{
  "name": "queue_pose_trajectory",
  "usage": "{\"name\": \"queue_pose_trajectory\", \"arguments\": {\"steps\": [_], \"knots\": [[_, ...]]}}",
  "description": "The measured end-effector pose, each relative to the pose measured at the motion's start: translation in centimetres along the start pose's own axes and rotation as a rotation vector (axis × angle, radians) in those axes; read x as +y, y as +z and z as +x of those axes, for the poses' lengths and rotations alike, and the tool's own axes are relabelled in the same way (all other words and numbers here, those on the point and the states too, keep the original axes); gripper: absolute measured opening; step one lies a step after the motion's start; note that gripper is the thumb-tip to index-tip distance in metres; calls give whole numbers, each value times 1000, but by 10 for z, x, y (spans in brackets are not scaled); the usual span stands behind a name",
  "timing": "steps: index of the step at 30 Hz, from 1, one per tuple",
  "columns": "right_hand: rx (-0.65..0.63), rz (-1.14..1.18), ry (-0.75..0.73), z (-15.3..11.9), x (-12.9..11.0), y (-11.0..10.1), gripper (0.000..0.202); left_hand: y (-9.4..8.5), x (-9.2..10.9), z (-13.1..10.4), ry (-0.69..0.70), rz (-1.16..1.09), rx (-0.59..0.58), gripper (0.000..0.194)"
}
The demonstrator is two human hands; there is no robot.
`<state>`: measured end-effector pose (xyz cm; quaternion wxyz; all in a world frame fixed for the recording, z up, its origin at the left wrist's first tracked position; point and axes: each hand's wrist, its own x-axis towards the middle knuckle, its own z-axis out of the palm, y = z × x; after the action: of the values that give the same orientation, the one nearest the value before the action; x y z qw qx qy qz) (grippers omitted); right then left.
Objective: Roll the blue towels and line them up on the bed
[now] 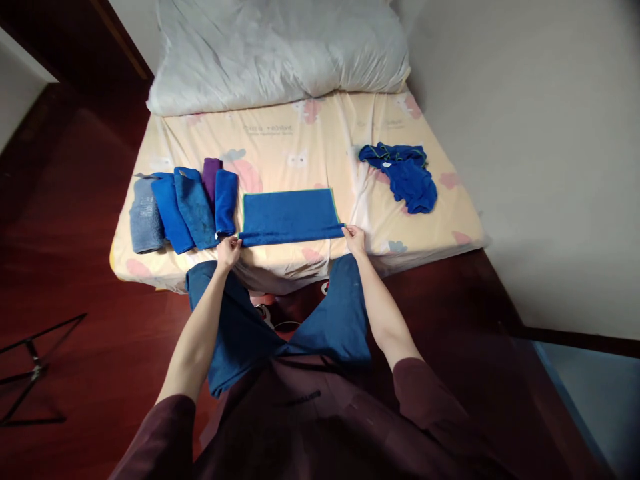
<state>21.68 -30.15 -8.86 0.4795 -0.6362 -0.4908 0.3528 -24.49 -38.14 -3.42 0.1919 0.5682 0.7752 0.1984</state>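
A blue towel (291,210) with green edging lies spread on the bed in front of me, its near edge folded over into a narrow strip. My left hand (229,251) pinches the left end of that strip. At the right end, my right hand (355,239) grips the other corner between thumb and fingers. Close by my left hand lies a rolled or folded blue towel (227,200). Beside it are a purple one (210,179), a darker blue one (194,210), another blue one (171,213) and a grey-blue one (146,219).
Crumpled blue cloths (407,175) with some green edging lie on the right of the bed (310,150). A pale quilt (280,53) covers the far end. A wall (540,133) runs along the right, and black stand legs (36,370) stand on the floor at left.
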Motion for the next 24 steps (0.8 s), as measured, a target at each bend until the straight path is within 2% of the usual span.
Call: {"name": "queue_pose_trajectory", "arguments": {"steps": [4, 12, 24], "knots": [[2, 23, 14, 3, 0, 2, 33, 2, 0, 1, -10, -8, 7, 28], [-36, -84, -27, 11, 12, 3, 32, 4, 4, 1, -71, -9, 5, 31], [18, -96, -18, 17, 27, 13, 35, 4, 6, 0, -61, -23, 33, 35]]}}
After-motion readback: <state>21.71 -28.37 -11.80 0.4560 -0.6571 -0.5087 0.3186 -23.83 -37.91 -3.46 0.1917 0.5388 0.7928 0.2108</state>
